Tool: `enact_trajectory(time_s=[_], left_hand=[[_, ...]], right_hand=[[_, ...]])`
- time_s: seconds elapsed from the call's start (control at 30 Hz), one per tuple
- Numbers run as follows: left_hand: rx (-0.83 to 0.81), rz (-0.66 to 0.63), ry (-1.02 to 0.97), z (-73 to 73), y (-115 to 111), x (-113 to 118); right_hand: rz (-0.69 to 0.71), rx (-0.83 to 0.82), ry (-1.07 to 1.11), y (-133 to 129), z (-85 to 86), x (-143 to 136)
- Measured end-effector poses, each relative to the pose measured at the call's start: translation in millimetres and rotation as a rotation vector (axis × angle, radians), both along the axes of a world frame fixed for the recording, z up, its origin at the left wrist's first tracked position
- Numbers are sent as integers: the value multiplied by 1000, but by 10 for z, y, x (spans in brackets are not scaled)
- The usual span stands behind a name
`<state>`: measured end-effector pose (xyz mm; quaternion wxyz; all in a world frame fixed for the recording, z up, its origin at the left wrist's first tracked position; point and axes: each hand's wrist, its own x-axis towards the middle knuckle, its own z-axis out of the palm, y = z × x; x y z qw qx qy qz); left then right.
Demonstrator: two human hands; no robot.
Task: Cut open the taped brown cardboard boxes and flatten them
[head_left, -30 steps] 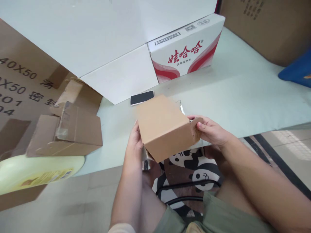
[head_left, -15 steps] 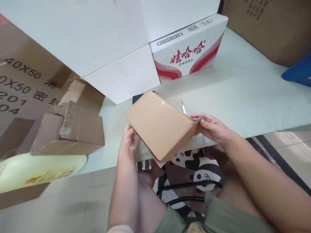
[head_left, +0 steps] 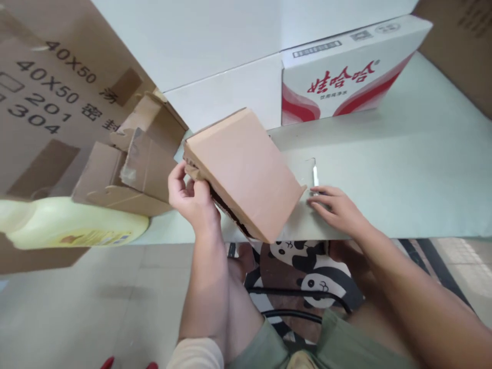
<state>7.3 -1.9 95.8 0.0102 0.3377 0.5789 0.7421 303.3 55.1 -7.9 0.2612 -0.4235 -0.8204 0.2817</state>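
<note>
A brown cardboard box point(head_left: 246, 174) is tilted above the table's front part. My left hand point(head_left: 194, 195) grips its left edge, thumb and fingers pinching a flap there. To the right of the box, my right hand point(head_left: 336, 207) is off the cardboard, palm down over the table, with its fingers apart. Its fingertips are by the lower end of a slim white tool point(head_left: 315, 175) with a thin hooked tip, lying on the pale green cloth. Whether they touch it I cannot tell.
A white and red carton point(head_left: 342, 92) stands at the back beside white panels point(head_left: 230, 92). On the left are a large printed carton point(head_left: 46, 102), an opened small carton point(head_left: 134, 174) and a yellow-green bottle point(head_left: 84, 223). The table point(head_left: 415, 195) ends near my knees.
My right hand has let go of the box and come down beside the slim tool. The box has turned in my left hand, its left end now raised. The view has shifted left.
</note>
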Motion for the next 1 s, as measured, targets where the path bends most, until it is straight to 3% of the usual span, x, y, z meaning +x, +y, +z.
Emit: enact_trajectory(time_s=[0.17, 0.37, 0.47, 0.53, 0.63, 0.73, 0.87, 1.0], left_hand=[[42, 68, 191, 295, -273, 91], [-35, -98, 287, 324, -415, 195], [-29, -160, 325, 349, -425, 252], [-59, -189, 308, 383, -425, 292], [-65, -184, 343, 428, -420, 343], [-15, -182, 435, 435, -408, 375], [-30, -187, 432, 396, -388, 387], [-52, -186, 417, 342, -372, 357]], right_hand=[[-254, 80, -130, -24, -21, -52], [-426, -6, -231, 40, 126, -51], [-560, -158, -105, 50, 221, -56], [-610, -285, 170, 24, 332, -83], [-598, -347, 713, -80, 609, -154], [-513, -207, 987, -265, 949, -240], [-359, -140, 1013, -562, 1239, -341], [-278, -162, 907, -762, 1261, -381]])
